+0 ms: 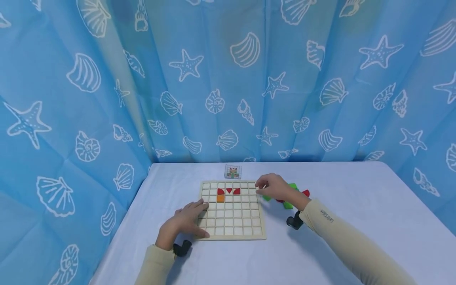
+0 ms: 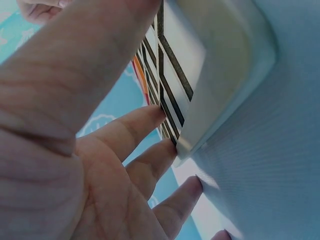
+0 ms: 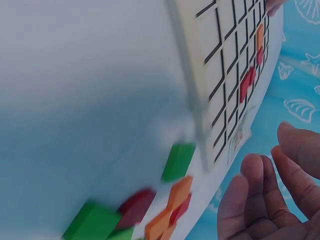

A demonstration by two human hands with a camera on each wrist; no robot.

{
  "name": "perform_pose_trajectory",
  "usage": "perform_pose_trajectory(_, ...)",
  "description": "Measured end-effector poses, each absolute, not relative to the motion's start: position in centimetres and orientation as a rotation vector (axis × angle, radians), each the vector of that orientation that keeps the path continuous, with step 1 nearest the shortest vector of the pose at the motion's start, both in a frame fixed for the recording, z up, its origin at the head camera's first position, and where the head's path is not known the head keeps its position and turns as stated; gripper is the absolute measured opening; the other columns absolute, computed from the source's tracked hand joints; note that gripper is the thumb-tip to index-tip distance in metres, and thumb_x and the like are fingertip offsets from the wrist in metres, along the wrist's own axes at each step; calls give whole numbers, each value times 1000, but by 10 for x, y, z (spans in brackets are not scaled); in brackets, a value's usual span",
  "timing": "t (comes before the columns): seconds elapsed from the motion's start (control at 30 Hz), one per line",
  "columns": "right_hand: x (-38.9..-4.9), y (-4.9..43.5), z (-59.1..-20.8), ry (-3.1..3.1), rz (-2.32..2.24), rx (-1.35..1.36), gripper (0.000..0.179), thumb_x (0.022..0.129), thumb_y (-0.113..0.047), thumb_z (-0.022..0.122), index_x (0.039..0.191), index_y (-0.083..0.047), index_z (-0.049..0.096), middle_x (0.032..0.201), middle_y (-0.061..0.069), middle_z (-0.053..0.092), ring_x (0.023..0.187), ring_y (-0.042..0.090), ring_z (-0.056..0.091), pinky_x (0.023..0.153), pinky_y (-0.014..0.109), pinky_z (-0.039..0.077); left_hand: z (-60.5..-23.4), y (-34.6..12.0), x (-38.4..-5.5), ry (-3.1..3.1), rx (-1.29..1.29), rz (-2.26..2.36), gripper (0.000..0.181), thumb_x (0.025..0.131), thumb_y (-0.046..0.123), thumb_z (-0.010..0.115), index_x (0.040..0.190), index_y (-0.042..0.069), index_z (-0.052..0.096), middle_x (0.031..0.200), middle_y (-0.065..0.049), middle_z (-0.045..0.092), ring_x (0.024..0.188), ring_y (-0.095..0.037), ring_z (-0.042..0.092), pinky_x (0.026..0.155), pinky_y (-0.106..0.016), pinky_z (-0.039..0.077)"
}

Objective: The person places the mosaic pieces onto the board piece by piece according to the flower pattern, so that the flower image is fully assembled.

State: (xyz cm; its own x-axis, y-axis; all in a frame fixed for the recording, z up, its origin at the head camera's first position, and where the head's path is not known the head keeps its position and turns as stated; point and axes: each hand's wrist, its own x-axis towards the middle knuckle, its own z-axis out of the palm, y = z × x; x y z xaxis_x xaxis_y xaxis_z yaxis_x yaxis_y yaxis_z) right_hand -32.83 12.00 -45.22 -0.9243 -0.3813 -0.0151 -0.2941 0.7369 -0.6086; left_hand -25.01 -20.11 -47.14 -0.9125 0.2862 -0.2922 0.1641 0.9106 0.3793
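A square pale board [image 1: 242,238] with a grid of white cells lies on the table. Near its top sit two red quarter-round tiles [image 1: 236,191] with a red triangle tile [image 1: 229,190] between them. Below the left one is an orange square tile [image 1: 221,198]. My left hand [image 1: 187,218] rests at the board's left edge, fingers spread and partly over the cells. Over the upper right edge hovers my right hand [image 1: 274,187], its fingers loosely bent. Thumb and fingertips stand apart in the right wrist view, and no tile shows between them.
Loose tiles lie right of the board, partly under my right hand: green [image 1: 287,205], red [image 1: 306,192] and orange [image 3: 179,192] ones. A small picture card [image 1: 233,172] stands behind the board. A blue shell-print curtain [image 1: 228,99] borders the white table [image 1: 356,206].
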Motion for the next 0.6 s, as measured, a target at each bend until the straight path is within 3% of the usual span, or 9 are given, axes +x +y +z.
perform_pose_trajectory(0.6, -309, 194, -453, 2803, -878, -338, 27, 88, -19, 74, 111, -5, 71, 99, 6, 68, 86, 19, 61, 74, 31, 57, -473, -202, -252, 2729, 312, 488, 102, 69, 45, 89, 153, 18, 38, 163, -9, 28, 149, -37, 25, 113, -69, 23)
